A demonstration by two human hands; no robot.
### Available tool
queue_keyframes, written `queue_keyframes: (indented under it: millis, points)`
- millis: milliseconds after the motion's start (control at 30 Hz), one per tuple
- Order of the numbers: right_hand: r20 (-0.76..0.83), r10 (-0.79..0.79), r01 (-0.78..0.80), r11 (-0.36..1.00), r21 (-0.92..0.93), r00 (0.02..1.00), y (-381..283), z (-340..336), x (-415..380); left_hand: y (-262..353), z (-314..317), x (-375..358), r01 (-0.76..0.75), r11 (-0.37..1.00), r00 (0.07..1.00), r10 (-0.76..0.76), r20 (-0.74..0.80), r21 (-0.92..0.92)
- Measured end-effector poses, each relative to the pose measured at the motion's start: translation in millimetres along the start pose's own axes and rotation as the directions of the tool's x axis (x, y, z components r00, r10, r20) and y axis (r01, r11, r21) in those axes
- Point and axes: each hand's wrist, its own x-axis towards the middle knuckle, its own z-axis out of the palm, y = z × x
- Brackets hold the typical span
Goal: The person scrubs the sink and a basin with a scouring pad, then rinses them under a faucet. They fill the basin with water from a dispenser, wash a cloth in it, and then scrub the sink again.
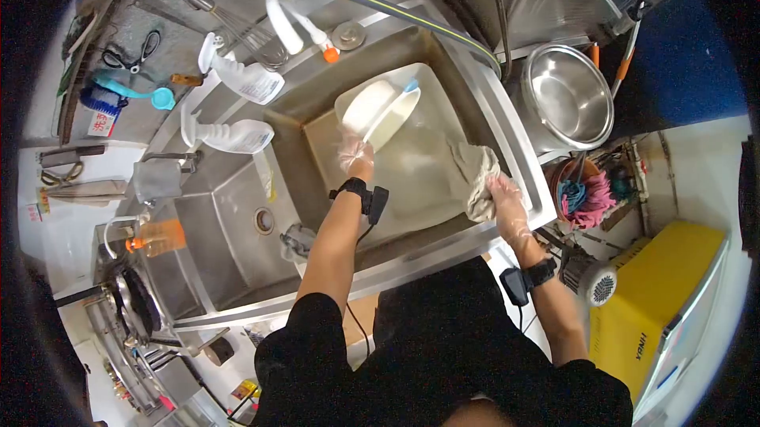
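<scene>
My left hand (356, 154), in a clear plastic glove, is closed on the near edge of a white shallow container (395, 120), which stands tilted. Another white rounded piece (370, 102) shows right beside it, and a small blue bit (412, 85) is at the far end. Both are over a pale basin (450, 102) of cloudy water inside the steel sink. My right hand (505, 192), gloved too, grips a wet grey-beige cloth (477, 182) at the basin's right side. Part of the cloth hangs down toward the water.
Two white spray bottles (237, 136) and a whisk (237, 27) lie left of the basin. A second sink bay (229, 221) has a drain. A hose (356, 1) crosses above. A steel pot (568, 96) stands right, with a yellow box (649, 300) below.
</scene>
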Motion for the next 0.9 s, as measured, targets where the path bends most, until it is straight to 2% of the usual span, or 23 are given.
queue_keyframes:
  millis: [33,67,100,133,167,200,233,267,300,333,367,467,500,567,600,667,700,733,767,800,833,867,900]
  points:
    - [0.081,-0.167,0.183,0.941,-0.286,0.983,2,-10,1,-4,10,4,0.0,1.0,1.0,0.0,0.006,-0.002]
    - [-0.017,-0.114,0.109,0.977,-0.181,0.993,5,-18,-4,-12,21,10,-0.004,1.0,1.0,0.005,0.03,-0.03]
    - [-0.107,-0.051,0.044,0.997,-0.067,0.993,-24,-15,-14,-17,30,14,-0.006,0.998,0.999,0.009,0.053,-0.058]
    - [-0.173,0.008,-0.035,0.987,-0.156,0.985,-22,-25,-14,-10,25,5,0.021,1.0,0.998,-0.021,0.065,-0.005]
    - [-0.128,0.066,-0.046,0.987,0.156,0.99,-23,-30,-16,-18,39,3,0.023,1.0,0.997,-0.023,0.069,-0.003]
    - [-0.068,0.105,-0.063,0.889,0.453,0.992,-29,-34,-18,-17,42,-3,0.02,0.987,0.996,-0.005,0.093,-0.157]
    - [-0.036,0.101,-0.074,0.891,0.448,0.994,-30,-41,-17,-16,43,-7,0.02,0.951,0.994,0.015,0.112,-0.308]
    - [-0.033,0.1,-0.074,0.89,0.449,0.994,-35,-42,-19,-19,45,-23,-0.125,0.979,0.976,0.091,0.198,0.162]
    - [-0.064,0.085,-0.05,0.905,0.423,0.994,-41,-43,-21,-79,111,-10,-0.201,0.974,0.964,0.215,0.156,-0.102]
    - [-0.094,0.068,-0.025,0.917,0.397,0.993,-45,-43,-22,-134,173,2,-0.275,0.884,0.935,0.337,0.111,-0.378]
    - [-0.112,0.106,-0.045,0.892,0.45,0.988,-41,-43,-22,-181,224,11,-0.328,0.731,0.89,0.452,0.064,-0.599]
    - [-0.065,0.067,-0.029,0.886,0.463,0.996,-30,-45,-20,-63,86,-79,-0.413,0.891,0.845,0.452,0.286,-0.187]
    - [-0.061,0.066,-0.03,0.886,0.463,0.996,-31,-45,-22,-70,91,-77,-0.411,0.893,0.847,0.449,0.283,-0.185]
    - [-0.066,0.068,-0.035,0.911,0.41,0.995,-35,-44,-25,-92,106,-64,-0.789,0.607,0.528,0.75,0.398,-0.097]
    - [-0.059,0.063,-0.033,0.911,0.41,0.996,-33,-46,-23,-94,90,-66,-0.787,0.61,0.534,0.748,0.393,-0.092]
    - [-0.031,-0.042,0.046,0.984,0.174,0.999,-24,-51,-19,-102,50,-83,-0.715,0.67,0.612,0.738,0.282,-0.2]
    - [-0.042,-0.013,0.024,0.964,0.267,0.999,-32,-46,-21,-119,52,-92,-0.467,0.785,0.758,0.592,0.273,-0.407]
    - [-0.05,0.018,0.001,0.934,0.358,0.999,-39,-41,-24,-146,71,-74,-0.468,0.788,0.762,0.589,0.268,-0.401]
    - [-0.064,-0.036,0.051,0.963,0.265,0.997,-32,-43,-20,-183,98,-48,-0.475,0.689,0.656,0.692,0.302,-0.547]
    - [-0.057,-0.041,0.055,0.962,0.267,0.998,-31,-38,-19,-202,111,-31,-0.451,0.577,0.536,0.785,0.309,-0.681]
    - [-0.05,-0.012,0.029,0.929,0.368,0.999,-31,-34,-19,-187,96,-35,-0.453,0.578,0.543,0.783,0.304,-0.678]
    - [-0.039,0.016,0.004,0.886,0.463,0.999,-31,-29,-17,-168,85,-43,-0.112,0.613,0.689,0.615,0.383,-0.782]
    - [-0.006,0.007,-0.003,0.894,0.449,1.0,-25,-27,-13,-137,61,-56,0.236,0.531,0.758,0.424,0.496,-0.814]
